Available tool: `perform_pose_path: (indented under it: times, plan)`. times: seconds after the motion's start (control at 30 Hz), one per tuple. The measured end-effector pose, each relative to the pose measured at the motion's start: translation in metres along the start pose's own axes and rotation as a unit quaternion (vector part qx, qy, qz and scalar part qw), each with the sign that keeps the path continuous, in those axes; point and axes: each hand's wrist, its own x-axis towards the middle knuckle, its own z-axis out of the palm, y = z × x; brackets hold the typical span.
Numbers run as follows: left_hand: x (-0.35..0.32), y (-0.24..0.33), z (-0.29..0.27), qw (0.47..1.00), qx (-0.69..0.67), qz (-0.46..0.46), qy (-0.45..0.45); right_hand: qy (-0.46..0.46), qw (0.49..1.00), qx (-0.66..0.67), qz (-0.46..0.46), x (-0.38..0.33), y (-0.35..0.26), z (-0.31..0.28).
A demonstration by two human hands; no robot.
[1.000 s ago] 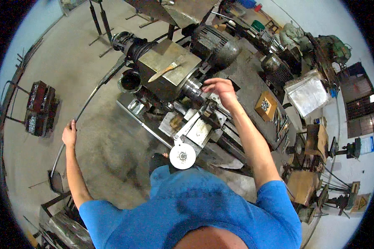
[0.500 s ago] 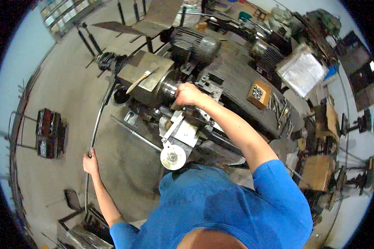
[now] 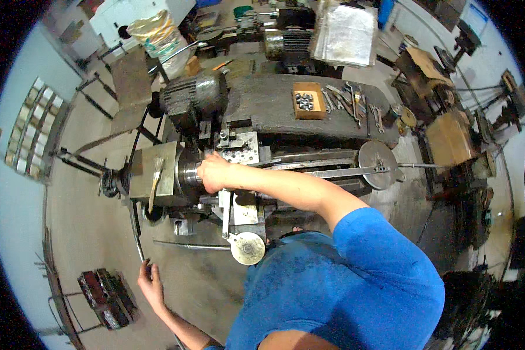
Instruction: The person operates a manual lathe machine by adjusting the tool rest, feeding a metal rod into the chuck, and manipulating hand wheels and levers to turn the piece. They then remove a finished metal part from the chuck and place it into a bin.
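Observation:
Out to the left, my left hand is loosely closed round a long metal rod that slants down from beside the lathe's head. The rod passes behind the fingers, and part of the grip is hidden. My right hand is closed at the front of the shiny round chuck; whatever its fingers hold is hidden. A wooden-handled brush lies on the headstock's flat cover. Below the right hand are the tool slide and a round pale handwheel with a lever.
A dark motor stands behind the headstock. On the dark bench lie a cardboard box of small metal parts and several wrenches. A round disc is at the bed's right end. A dark metal box stands on the floor.
The view has swung, so the lathe now lies more level across it. My right hand stays at the chuck. My left hand remains at the rod, its grip looking looser.

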Motion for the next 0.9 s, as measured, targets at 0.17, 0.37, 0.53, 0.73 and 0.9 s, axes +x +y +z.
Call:
perform_pose_path:
  times: [0.17, 0.37, 0.53, 0.73, 0.9]
  plan:
    - [0.032, 0.101, 0.066, 0.974, -0.168, 0.106, -0.109, 0.229, 0.936, 0.205, -0.172, -0.061, -0.002, 0.008]
    - [0.037, 0.185, 0.161, 0.921, -0.268, 0.17, -0.224, 0.233, 0.951, 0.166, -0.114, -0.143, -0.003, 0.002]
    - [0.022, 0.223, 0.226, 0.872, -0.391, 0.102, -0.275, 0.221, 0.96, 0.164, -0.059, -0.186, 0.053, -0.003]
    - [0.005, 0.269, 0.275, 0.694, -0.598, -0.161, -0.368, 0.243, 0.911, 0.24, 0.23, -0.277, 0.251, 0.004]
    - [-0.014, 0.307, 0.315, 0.592, -0.674, -0.204, -0.392, 0.219, 0.841, 0.052, 0.492, -0.335, 0.434, 0.043]
